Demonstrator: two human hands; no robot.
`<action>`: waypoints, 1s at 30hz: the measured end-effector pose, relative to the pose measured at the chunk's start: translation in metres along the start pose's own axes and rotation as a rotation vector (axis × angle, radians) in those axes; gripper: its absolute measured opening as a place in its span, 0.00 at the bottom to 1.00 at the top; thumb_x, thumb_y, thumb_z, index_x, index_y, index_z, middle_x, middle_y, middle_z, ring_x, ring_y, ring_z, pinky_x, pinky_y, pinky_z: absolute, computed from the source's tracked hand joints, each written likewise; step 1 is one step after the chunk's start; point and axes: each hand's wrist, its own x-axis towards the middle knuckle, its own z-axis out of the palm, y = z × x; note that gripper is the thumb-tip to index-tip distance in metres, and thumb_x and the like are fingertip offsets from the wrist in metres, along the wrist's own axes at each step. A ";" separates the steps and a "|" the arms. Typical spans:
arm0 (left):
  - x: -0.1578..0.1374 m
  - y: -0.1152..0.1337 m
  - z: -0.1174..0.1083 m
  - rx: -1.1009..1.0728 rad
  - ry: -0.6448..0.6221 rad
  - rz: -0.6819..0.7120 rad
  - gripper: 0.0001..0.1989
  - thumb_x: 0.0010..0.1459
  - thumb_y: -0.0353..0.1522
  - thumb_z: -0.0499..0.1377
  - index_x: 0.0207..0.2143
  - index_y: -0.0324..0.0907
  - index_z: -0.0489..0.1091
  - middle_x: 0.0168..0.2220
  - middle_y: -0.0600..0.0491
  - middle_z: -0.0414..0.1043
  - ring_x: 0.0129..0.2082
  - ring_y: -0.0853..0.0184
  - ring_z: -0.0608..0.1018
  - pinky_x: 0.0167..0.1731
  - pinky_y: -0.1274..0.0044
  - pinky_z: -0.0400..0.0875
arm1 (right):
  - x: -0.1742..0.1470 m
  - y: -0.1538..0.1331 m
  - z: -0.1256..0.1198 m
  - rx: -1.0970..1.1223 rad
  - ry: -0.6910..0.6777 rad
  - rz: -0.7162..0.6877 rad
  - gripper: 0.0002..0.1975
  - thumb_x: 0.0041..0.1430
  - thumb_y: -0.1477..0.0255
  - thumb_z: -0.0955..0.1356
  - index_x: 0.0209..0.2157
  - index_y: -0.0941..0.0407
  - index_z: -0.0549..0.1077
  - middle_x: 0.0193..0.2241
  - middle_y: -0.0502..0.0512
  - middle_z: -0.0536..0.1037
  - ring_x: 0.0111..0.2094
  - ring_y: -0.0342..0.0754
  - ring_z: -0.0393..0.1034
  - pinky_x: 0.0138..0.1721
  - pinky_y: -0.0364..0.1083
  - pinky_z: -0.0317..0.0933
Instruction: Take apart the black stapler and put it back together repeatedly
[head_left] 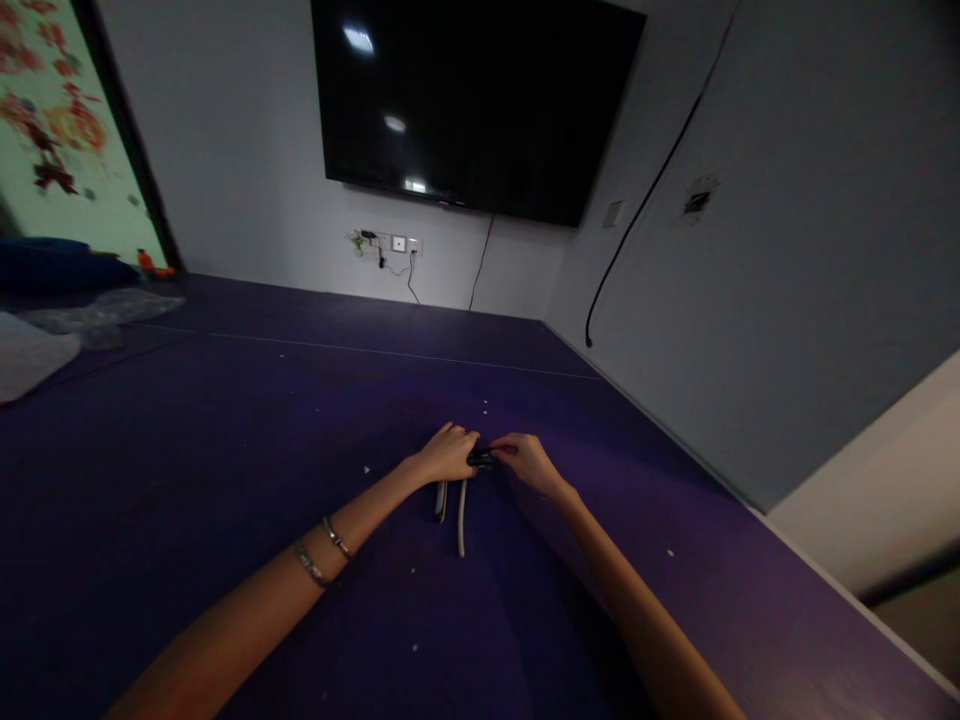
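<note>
Just right of centre, a small dark object (481, 457) lies between my two hands on the purple surface; its kind is too small and dim to make out. My left hand (448, 456), back upward, has its fingers curled over the object's left side. On its right side, the thumb and fingertips of my right hand (526, 462) pinch it. From beneath my left hand a pale grey strip (461, 525) runs toward me. Beside it lies a shorter grey strip (441, 502) with a dark lower end. My left fingers hide where both strips begin.
Small white scraps (670, 552) are scattered over the purple surface (300, 500). Crumpled clear plastic (112, 308) lies at far left. A black television (480, 100) hangs on the wall above sockets (399, 244). One black cable (652, 190) dangles along the right wall.
</note>
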 end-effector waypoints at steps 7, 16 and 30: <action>-0.003 0.003 -0.007 -0.084 -0.023 0.011 0.27 0.47 0.36 0.57 0.51 0.39 0.60 0.48 0.45 0.68 0.50 0.58 0.68 0.53 0.64 0.54 | -0.001 0.002 0.003 -0.024 -0.009 0.001 0.10 0.50 0.73 0.65 0.33 0.59 0.77 0.31 0.57 0.78 0.31 0.47 0.71 0.34 0.44 0.63; -0.003 0.003 -0.003 -0.126 -0.051 0.000 0.27 0.47 0.36 0.58 0.51 0.41 0.59 0.50 0.44 0.66 0.51 0.55 0.67 0.53 0.58 0.51 | -0.001 0.004 0.004 -0.068 -0.042 -0.020 0.09 0.50 0.75 0.66 0.34 0.58 0.77 0.30 0.55 0.77 0.31 0.46 0.70 0.34 0.44 0.62; -0.003 0.004 -0.004 -0.116 -0.057 -0.007 0.25 0.48 0.36 0.57 0.50 0.40 0.60 0.49 0.43 0.66 0.51 0.54 0.67 0.52 0.57 0.52 | -0.001 0.002 0.004 -0.124 -0.065 -0.031 0.10 0.50 0.79 0.65 0.33 0.57 0.77 0.31 0.55 0.75 0.32 0.44 0.68 0.36 0.43 0.62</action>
